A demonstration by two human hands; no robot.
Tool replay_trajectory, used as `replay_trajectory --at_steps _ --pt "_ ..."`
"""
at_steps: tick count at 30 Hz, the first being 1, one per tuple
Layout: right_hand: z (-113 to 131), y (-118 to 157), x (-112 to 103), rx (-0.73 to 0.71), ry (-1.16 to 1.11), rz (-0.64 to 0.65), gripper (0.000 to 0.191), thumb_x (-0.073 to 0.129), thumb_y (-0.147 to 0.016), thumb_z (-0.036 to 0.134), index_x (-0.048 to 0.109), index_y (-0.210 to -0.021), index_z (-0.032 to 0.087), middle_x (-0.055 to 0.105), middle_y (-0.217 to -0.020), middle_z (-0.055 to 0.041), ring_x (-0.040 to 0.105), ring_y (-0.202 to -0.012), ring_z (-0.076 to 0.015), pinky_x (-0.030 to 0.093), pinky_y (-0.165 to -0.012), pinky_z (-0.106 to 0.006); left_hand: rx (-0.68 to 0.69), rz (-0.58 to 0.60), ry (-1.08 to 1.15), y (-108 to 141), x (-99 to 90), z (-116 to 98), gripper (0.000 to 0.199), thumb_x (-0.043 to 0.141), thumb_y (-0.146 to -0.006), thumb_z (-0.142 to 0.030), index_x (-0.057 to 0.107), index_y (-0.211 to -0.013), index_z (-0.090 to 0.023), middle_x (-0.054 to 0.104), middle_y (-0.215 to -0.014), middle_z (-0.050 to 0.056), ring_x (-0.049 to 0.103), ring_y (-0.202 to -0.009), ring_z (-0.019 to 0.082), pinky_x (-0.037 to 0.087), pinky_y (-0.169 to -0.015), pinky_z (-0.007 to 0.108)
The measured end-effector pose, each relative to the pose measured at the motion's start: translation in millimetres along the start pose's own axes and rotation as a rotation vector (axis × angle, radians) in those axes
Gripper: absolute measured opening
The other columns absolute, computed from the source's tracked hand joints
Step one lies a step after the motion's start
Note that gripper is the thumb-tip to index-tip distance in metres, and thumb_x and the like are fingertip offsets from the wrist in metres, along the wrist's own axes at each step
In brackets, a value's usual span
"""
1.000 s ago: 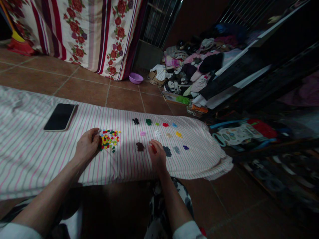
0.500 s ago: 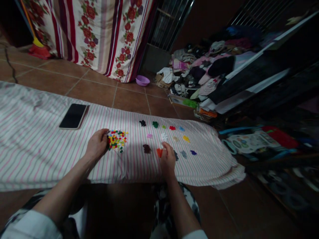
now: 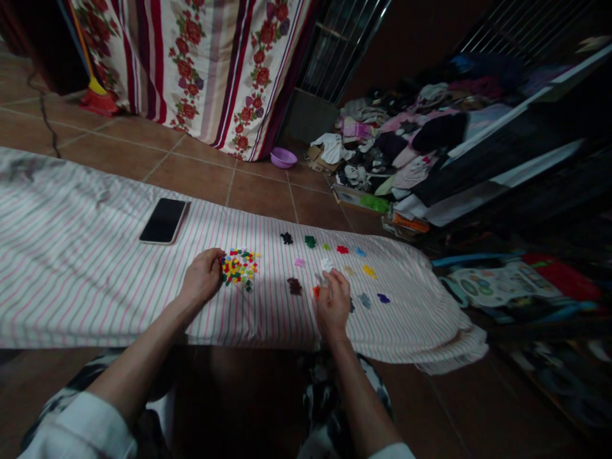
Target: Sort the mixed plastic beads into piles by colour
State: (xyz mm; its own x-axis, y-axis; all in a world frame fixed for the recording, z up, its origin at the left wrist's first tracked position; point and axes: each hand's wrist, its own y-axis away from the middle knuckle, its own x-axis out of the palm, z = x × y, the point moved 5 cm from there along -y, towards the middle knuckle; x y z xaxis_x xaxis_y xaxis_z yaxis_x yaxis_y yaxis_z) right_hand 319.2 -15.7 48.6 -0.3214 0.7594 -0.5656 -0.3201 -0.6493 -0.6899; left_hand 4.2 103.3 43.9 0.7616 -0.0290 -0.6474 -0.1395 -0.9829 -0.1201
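My left hand rests at the left edge of a mixed pile of small coloured pieces, its fingers curled together and touching the pile. Whatever may be in them is hidden. My right hand is over the sorted groups, thumb and fingers bent in a pinch; what they hold is too small to make out. It partly covers the orange pieces. Just beyond its fingertips lie white pieces. Brown pieces lie to its left, grey ones and dark blue ones to its right.
Farther back sit black, dark green, red and yellow pieces. A phone lies on the striped cloth at left. Beyond are a purple basin and heaped clothes.
The whole view has shifted, so everything appears farther right. My right hand's fingers have curled in more beside the orange and white pieces. My left hand stays at the mixed pile.
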Motion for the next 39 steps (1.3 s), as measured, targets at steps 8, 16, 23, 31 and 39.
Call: replay_trajectory --at_steps 8,16,23,31,39 --pt "80 -15 52 -0.171 -0.175 0.348 0.028 0.044 -0.090 0.020 0.070 -0.102 0.021 0.065 -0.102 -0.0085 0.061 -0.098 -0.0205 0.052 -0.090 -0.038 0.167 -0.024 -0.191 -1 0.1 6 0.037 0.034 -0.085 -0.020 0.063 -0.106 -0.016 0.065 -0.116 0.012 0.054 -0.119 0.023 0.040 -0.110 0.042" --pt "117 -26 111 -0.316 -0.160 0.565 0.025 0.052 -0.089 0.016 0.073 -0.097 0.024 0.061 -0.091 -0.0057 0.058 -0.091 -0.0199 0.051 -0.083 -0.033 0.255 -0.033 -0.361 3 -10.5 14 0.044 0.035 -0.082 -0.012 0.060 -0.117 -0.016 0.063 -0.126 0.009 0.050 -0.127 0.023 0.030 -0.118 0.046" --pt "119 -31 133 -0.441 -0.088 0.688 0.022 0.056 -0.088 0.012 0.073 -0.096 0.024 0.061 -0.090 -0.0049 0.055 -0.090 -0.0192 0.048 -0.079 -0.030 0.191 -0.012 -0.443 12 -16.4 26 0.046 0.035 -0.088 -0.025 0.056 -0.127 -0.013 0.051 -0.142 0.013 0.028 -0.142 0.036 0.028 -0.114 0.053" --pt "122 -35 143 -0.502 0.008 0.744 0.020 0.058 -0.088 0.014 0.073 -0.096 0.025 0.061 -0.090 -0.0040 0.054 -0.091 -0.0195 0.046 -0.081 -0.031 0.166 0.043 -0.516 14 -15.2 23 0.050 0.031 -0.089 -0.026 0.053 -0.131 -0.011 0.046 -0.146 0.015 0.027 -0.142 0.038 0.026 -0.113 0.056" --pt "126 -42 150 -0.450 0.086 0.826 0.015 0.061 -0.087 0.014 0.073 -0.093 0.021 0.062 -0.090 -0.0051 0.054 -0.091 -0.0194 0.044 -0.082 -0.030 0.173 0.028 -0.559 14 -14.9 24 0.049 0.031 -0.090 -0.026 0.053 -0.132 -0.013 0.048 -0.145 0.013 0.030 -0.141 0.037 0.027 -0.113 0.054"
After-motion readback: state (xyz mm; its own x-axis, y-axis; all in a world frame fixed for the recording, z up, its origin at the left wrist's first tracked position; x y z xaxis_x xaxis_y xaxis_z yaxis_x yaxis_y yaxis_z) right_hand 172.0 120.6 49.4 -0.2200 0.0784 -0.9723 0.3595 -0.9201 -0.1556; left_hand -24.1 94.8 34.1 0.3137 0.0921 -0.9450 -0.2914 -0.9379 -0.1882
